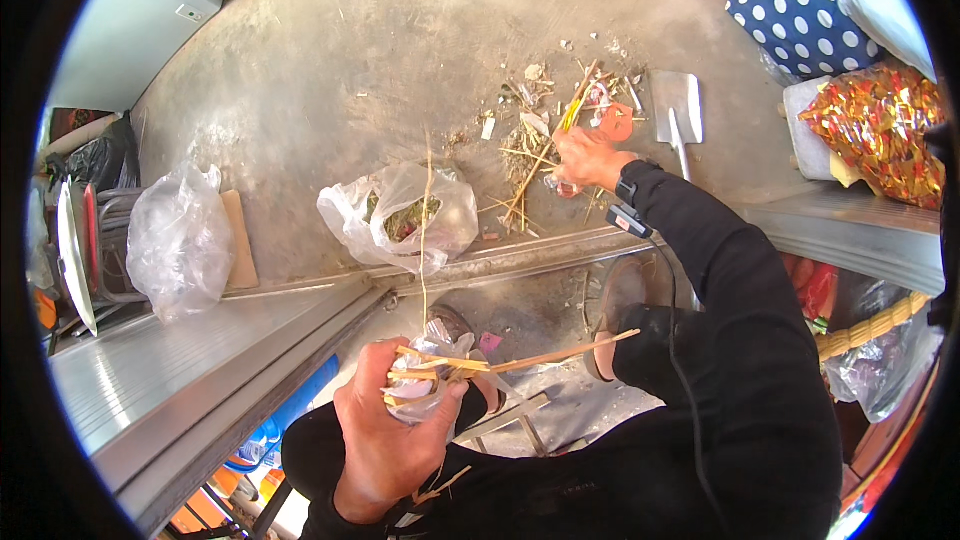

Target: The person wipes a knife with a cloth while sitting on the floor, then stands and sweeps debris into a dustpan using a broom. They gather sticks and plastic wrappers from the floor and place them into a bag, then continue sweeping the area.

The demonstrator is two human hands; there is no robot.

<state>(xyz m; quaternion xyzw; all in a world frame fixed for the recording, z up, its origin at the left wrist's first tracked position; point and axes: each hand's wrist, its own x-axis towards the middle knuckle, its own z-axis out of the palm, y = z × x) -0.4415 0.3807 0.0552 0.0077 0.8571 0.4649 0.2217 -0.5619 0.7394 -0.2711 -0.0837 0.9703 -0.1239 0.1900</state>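
My left hand point(397, 420) is closed around a crumpled bundle of clear plastic point(420, 397) and dry straw stalks point(442, 369). One long stalk point(555, 352) sticks out of the bundle to the right. Farther out, my right hand point(590, 157) reaches down into a heap of litter point(532, 139) on the concrete floor. Thin sticks point(536, 172) and a yellow strip point(571, 114) lie against its fingers, whose grip is partly hidden. Left of the heap sits an open clear plastic bag point(397, 217) with dry plant scraps inside.
A metal shovel point(677, 109) lies right of the heap. Between my feet and the litter runs a metal door track point(517, 259). Another filled plastic bag point(180, 240) stands at left, by a cardboard piece point(240, 240). A polka-dot bundle point(802, 11) is at upper right.
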